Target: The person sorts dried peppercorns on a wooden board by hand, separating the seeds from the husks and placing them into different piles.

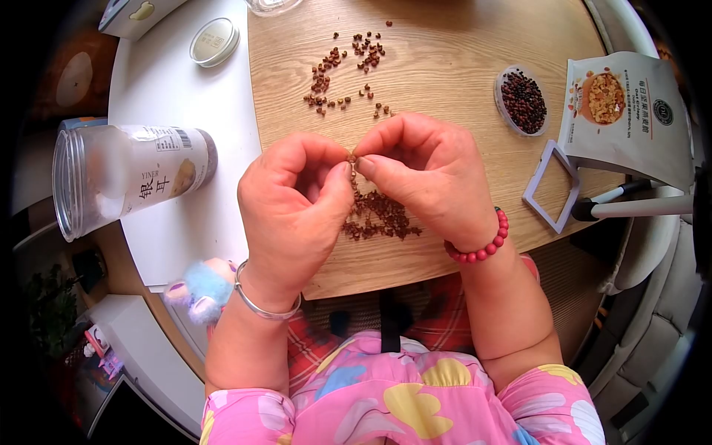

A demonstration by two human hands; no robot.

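My left hand and my right hand meet over the wooden table, thumb and forefinger of each pinched together. Between the fingertips is a small brown Sichuan peppercorn, gripped from both sides. Below my hands lies a pile of reddish-brown peppercorn husks, partly hidden by my fingers. Beyond them, whole peppercorns are scattered in a loose curve. At the right stands a small round clear dish holding dark and reddish grains.
A large clear plastic jar lies on the white surface at left, with a round lid farther back. To the right are a grey-white food bag and a pale lilac frame. A fluffy toy sits by my left wrist.
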